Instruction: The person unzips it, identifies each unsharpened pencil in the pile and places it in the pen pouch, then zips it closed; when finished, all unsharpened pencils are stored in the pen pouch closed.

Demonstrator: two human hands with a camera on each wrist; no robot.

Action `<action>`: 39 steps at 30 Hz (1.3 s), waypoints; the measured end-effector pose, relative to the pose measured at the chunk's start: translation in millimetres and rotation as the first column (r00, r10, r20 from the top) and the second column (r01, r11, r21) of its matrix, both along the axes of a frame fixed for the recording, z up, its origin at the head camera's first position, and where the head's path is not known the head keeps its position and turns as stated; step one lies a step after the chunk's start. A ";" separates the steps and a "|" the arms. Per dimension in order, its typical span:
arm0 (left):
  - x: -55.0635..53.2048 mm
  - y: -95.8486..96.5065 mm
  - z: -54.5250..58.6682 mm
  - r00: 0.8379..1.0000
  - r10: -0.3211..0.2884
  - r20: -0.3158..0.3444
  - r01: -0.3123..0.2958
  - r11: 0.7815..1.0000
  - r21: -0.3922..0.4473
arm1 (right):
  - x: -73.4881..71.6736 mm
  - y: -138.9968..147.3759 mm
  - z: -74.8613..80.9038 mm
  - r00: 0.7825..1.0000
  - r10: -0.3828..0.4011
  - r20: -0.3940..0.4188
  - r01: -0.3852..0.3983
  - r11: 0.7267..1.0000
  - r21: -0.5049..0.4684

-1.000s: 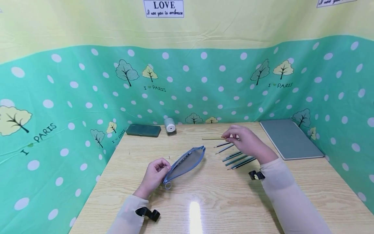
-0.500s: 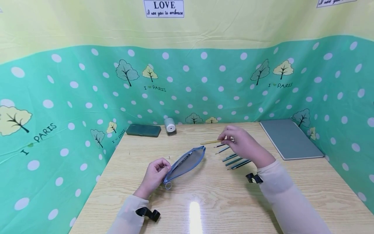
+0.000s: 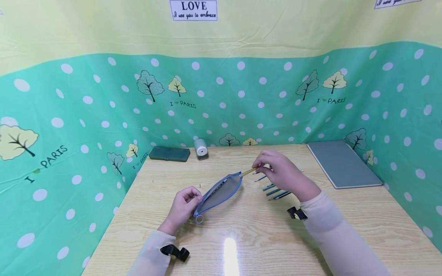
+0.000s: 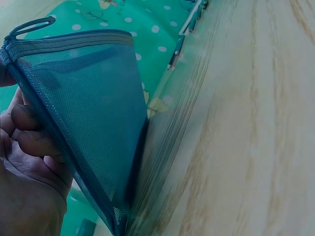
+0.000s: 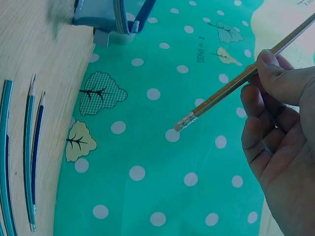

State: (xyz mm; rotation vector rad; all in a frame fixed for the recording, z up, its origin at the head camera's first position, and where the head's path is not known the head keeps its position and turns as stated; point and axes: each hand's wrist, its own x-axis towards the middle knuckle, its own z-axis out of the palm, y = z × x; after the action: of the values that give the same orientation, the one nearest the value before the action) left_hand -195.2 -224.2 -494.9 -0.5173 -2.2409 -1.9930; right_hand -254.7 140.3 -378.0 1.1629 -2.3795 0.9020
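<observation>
My left hand grips the near end of a blue mesh zip pouch, whose mouth gapes upward. A pencil shows inside the pouch in the head view. Between thumb and fingers my right hand pinches a yellow pencil with an eraser end in a metal band. In the head view one end of the yellow pencil is at the pouch's far corner; whether they touch I cannot tell. Several green and dark pencils lie on the table under the right hand, partly hidden by it.
At the back left lie a dark green case and a pale green cylinder with a white end. A grey notebook lies at the right. Patterned cloth hangs behind the wooden table.
My right hand has moved left and slightly toward me, carrying the yellow pencil from above the loose pencils to the pouch's far corner. The left hand and pouch stay almost still.
</observation>
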 end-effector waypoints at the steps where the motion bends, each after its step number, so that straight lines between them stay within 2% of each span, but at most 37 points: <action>1: 0.0 0.1 0.0 1.000 -0.001 0.000 0.001 1.000 0.002 | 0.7 -1.1 0.0 1.000 0.004 -0.003 -0.004 1.000 -0.001; 18: 0.2 1.4 -0.9 1.000 -0.021 -0.005 0.021 1.000 0.016 | 8.9 -19.2 -6.8 0.993 0.094 -0.072 -0.094 0.996 -0.002; 34: -1.0 2.2 -2.8 1.000 -0.017 -0.002 0.017 1.000 0.013 | 5.0 -40.7 -14.1 0.987 0.161 -0.020 -0.161 0.987 0.009; 39: -0.8 2.3 -2.5 1.000 -0.020 0.003 0.020 1.000 0.015 | 4.6 -49.0 -15.9 0.988 0.155 0.002 -0.155 0.988 0.021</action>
State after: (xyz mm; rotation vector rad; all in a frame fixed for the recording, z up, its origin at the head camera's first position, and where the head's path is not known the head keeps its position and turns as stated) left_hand -196.1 -221.9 -497.4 -0.5376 -2.2295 -2.0198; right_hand -250.1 91.3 -394.0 1.3721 -2.3287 0.9274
